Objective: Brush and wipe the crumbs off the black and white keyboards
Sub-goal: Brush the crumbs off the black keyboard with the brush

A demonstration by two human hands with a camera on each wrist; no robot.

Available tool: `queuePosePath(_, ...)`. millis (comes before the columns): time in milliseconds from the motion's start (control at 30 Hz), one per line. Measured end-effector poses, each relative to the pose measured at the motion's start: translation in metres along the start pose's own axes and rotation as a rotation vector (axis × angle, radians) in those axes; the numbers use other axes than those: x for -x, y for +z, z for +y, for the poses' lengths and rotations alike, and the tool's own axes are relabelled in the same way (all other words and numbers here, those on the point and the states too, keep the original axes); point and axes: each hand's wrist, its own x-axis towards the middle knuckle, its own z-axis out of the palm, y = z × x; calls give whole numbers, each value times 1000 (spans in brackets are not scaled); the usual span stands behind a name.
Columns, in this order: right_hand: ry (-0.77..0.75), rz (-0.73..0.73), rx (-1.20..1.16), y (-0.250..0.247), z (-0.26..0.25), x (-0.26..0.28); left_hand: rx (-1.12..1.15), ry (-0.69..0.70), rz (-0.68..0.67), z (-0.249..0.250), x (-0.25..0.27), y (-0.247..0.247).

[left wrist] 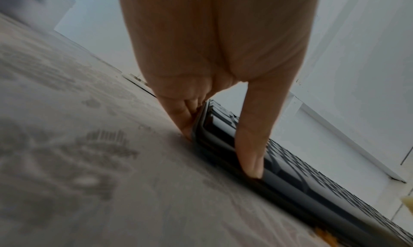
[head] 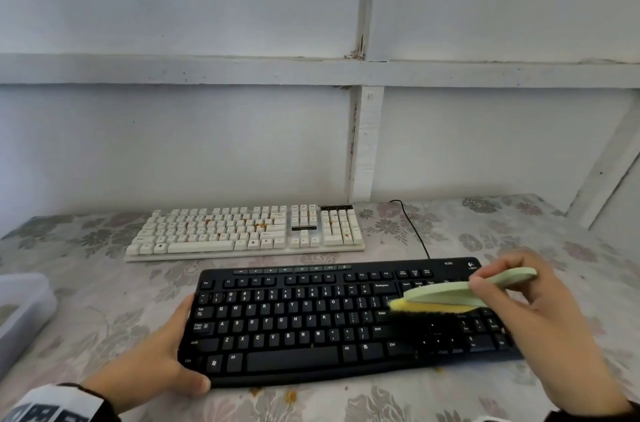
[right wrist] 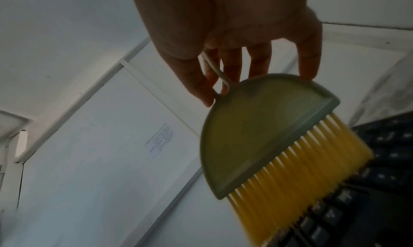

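Right hand (head: 540, 314) curled round the green brush (head: 460, 293), yellow bristles angled down onto the arrow keys of the black keyboard (head: 311, 324). Left hand (head: 162, 349) spread against that keyboard's left end, thumb along the front edge, fingers straight, steadying rather than gripping. Long axis running left to right between the two hands; a few orange crumbs (head: 290, 396) lying on the floral cloth (head: 104, 300) just in front. Beyond, well apart from both hands and parallel, the white keyboard (head: 246, 231) still speckled with crumbs; probably an easier forward reach for the brush hand.
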Motion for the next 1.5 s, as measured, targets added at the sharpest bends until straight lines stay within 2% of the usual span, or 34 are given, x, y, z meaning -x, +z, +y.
queuePosePath(67,14,-10,66,0,4,1,8,-6,1,0,0,0)
queuePosePath(233,7,129,154,-16,2,-7,2,-9,10,-1,-1,-1)
queuePosePath(400,25,54,102,-21,15,-10,19,0,7,-2,-2,-1)
queuePosePath(567,7,161,172,-31,23,-14,35,-12,9,-5,-2,-3)
queuePosePath(700,17,126,154,-34,23,-15,20,-12,-3,-5,-3,-3)
queuePosePath(833,88,237,213,-47,33,-19,10,-15,0,-5,-3,-2)
queuePosePath(933,68,308,210,-49,29,-19,-12,-8,4,-5,-3,-3)
queuePosePath(1033,-9,209,135,-30,5,-9,-25,-11,17,-7,-3,-3)
queuePosePath(1167,-63,-61,71,27,-37,16,-9,-12,5,-6,-2,-2)
queuePosePath(1267,-104,-233,58,71,-50,30,-10,-9,6,0,0,-1)
queuePosePath(1500,-233,-427,144,138,-79,57,-31,-6,37,2,1,0)
